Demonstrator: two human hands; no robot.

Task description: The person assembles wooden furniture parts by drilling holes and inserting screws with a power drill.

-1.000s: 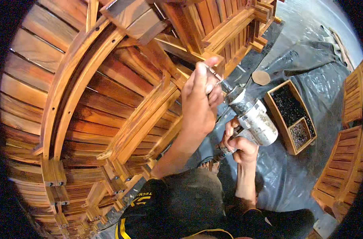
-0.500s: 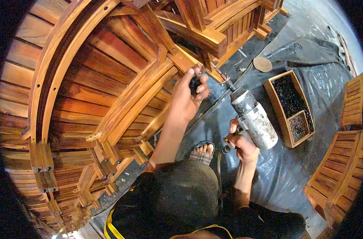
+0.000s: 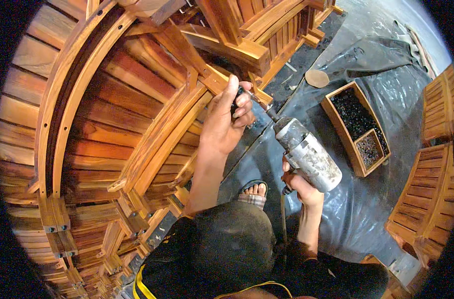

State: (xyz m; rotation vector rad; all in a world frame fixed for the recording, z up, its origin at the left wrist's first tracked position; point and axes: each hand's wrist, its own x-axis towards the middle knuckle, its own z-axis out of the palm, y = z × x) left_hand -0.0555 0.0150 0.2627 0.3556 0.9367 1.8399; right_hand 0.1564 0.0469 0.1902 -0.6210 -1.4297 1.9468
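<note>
My right hand [image 3: 306, 188] is wrapped round the handle of a worn, silver-grey power driver [image 3: 314, 162], with a hose [image 3: 284, 224] running down from the grip. Its long thin bit [image 3: 261, 101] points up and left and ends at the fingers of my left hand [image 3: 223, 124]. That hand is closed, thumb raised, over small black pieces [image 3: 234, 105]; their exact kind is mostly hidden by the fingers. Both the bit and my left fingers are beside a wooden joint [image 3: 214, 82] of a slatted furniture frame. Whether the bit touches a fastener is too small to tell.
Large curved slatted wooden furniture [image 3: 107, 124] fills the left side. A wooden box [image 3: 347, 158] with black pieces and a small compartment of tiny metal parts sits on black plastic sheeting [image 3: 356, 214]. Slatted wooden pieces [image 3: 419, 199] stand at right; a round tan disc [image 3: 317, 78] lies beyond the driver.
The driver's bit has come closer to my left fingers. My right fingers have closed more fully round the driver's grip. The whole view has shifted slightly.
</note>
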